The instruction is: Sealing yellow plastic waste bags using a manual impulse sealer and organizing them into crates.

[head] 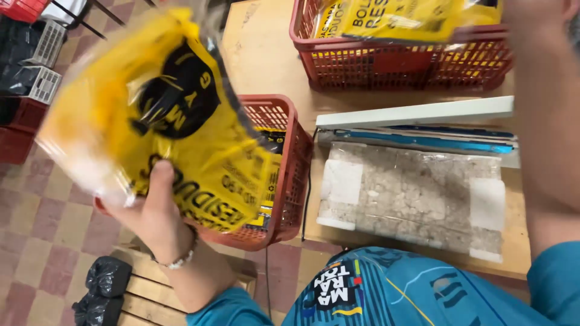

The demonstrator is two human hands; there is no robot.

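My left hand (154, 211) grips a yellow plastic packet with black print (157, 115), raised over the floor to the left of a red plastic basket (289, 151). The packet is blurred by motion. That basket holds more yellow packets (269, 181). My right arm (547, 108) reaches up along the right edge toward a second red basket (399, 66) at the back, which is also filled with yellow packets (399, 18). The right hand itself is out of the picture.
A heat sealer with a white arm (417, 111) and blue strip sits on the wooden table (260, 54); a clear bag of pale granules (417, 193) lies in it. Crates (33, 60) stand at left on the checkered floor. Black bags (103, 287) rest on a wooden pallet.
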